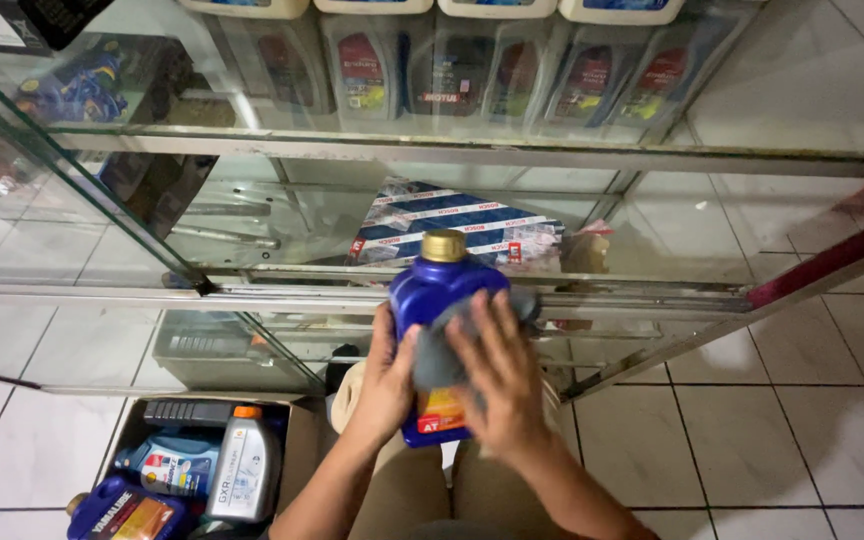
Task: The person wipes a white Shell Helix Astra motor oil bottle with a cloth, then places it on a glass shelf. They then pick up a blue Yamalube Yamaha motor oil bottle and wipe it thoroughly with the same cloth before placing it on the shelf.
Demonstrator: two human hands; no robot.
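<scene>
Centre frame — left hand [384, 385] grips blue bottle [434, 300] upright; right hand [500, 385] presses grey cloth [442, 355] flat on it — box [302, 435] lower left.

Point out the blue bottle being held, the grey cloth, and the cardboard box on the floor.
blue bottle [433, 297]: head view, upper body below the gold cap.
grey cloth [436, 362]: head view, fold beside the right hand's fingers.
cardboard box [301, 437]: head view, right wall.

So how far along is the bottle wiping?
Done: bottles already stand in a row on the cabinet's upper shelf. In hand: the left hand grips a blue bottle while the right hand presses a grey cloth on it. Left: more bottles wait in the box by the knee.
</scene>
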